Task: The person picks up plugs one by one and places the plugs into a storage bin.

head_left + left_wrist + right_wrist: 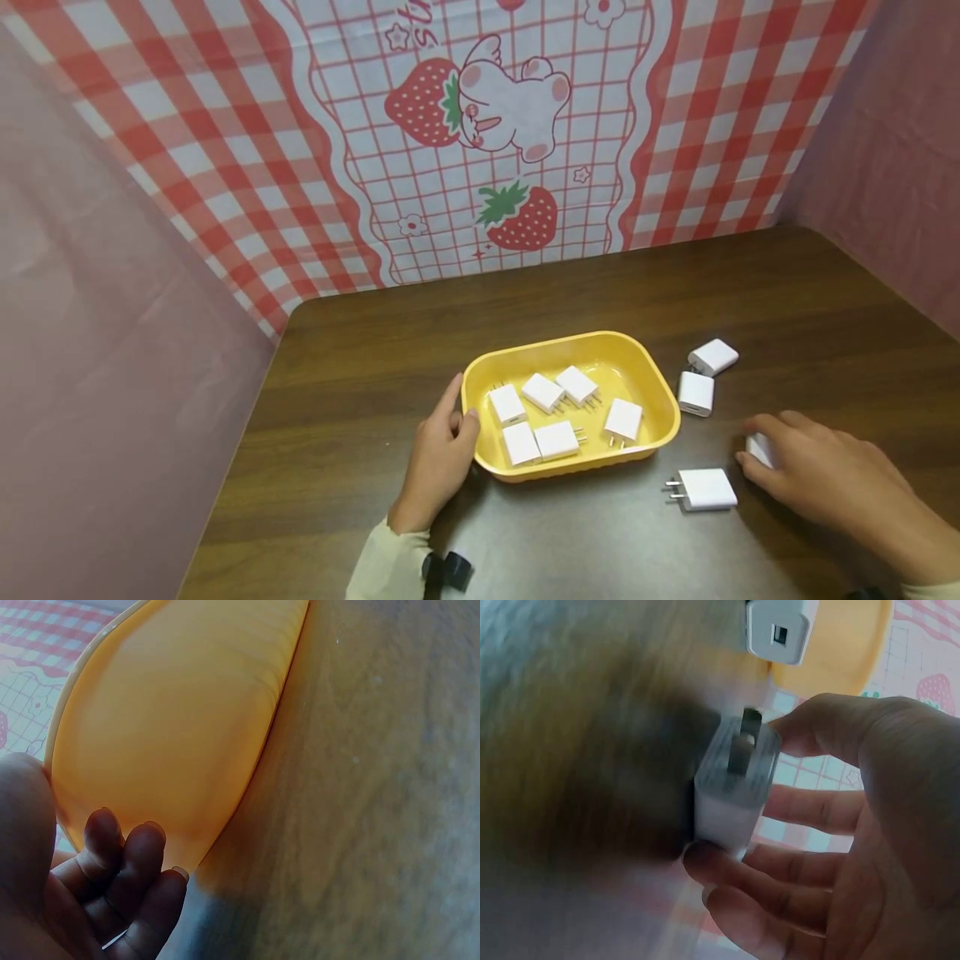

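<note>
My left hand [437,457] holds the left end of a yellow plastic tray [570,469], thumb at the rim and fingers along the outer wall. In the left wrist view, the fingers [142,859] curl against that wall. Several white USB charger plugs [557,440] lie inside the tray, metal prongs pointing various ways. To the right of the tray, my right hand [832,471] grips another white charger plug [731,817] between thumb and fingers, low over the table. Its two prongs show in the right wrist view; in the head view the hand covers most of it.
One loose charger plug [707,489] lies just left of my right hand. Two more, an upper one [714,357] and a lower one [696,393], sit close together right of the tray. Behind the brown wooden table [360,358] hangs a red-checked strawberry cloth [517,125].
</note>
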Tool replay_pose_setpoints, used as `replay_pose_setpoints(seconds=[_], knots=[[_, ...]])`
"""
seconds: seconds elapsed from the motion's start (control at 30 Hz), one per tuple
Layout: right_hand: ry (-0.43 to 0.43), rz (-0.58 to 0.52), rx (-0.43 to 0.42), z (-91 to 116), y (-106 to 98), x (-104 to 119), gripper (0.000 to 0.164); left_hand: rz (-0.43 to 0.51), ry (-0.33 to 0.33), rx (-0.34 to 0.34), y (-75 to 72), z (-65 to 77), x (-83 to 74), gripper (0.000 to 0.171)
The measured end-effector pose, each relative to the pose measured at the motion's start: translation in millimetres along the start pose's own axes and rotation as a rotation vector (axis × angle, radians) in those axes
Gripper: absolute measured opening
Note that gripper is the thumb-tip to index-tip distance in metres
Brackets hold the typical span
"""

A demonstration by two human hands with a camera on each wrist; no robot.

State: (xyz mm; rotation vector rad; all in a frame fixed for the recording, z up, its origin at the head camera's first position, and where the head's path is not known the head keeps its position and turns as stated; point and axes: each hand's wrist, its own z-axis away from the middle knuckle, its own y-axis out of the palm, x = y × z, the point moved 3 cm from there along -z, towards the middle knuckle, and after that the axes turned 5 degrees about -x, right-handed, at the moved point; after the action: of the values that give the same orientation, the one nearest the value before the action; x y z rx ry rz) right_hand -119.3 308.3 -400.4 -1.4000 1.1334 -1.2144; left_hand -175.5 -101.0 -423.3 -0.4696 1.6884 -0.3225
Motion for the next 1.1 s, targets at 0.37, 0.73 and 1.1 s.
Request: replay_pose_setpoints(seconds=[0.37, 0.73, 1.1], knots=[[0.007, 0.003, -0.009, -2.7, 2.3, 0.5, 0.043, 0.016, 0.004, 0.001, 1.7, 0.2, 1.4, 0.058], [-0.023, -0.063, -0.081, -5.0, 0.8, 3.2, 0.041, 0.007, -0.026, 0.011, 1.5, 0.4, 0.9, 0.059], [0.021, -0.093, -0.061, -9.6, 2.8, -0.3, 0.048, 0.016, -0.008, 0.006, 1.8, -0.2, 1.8, 0.059]])
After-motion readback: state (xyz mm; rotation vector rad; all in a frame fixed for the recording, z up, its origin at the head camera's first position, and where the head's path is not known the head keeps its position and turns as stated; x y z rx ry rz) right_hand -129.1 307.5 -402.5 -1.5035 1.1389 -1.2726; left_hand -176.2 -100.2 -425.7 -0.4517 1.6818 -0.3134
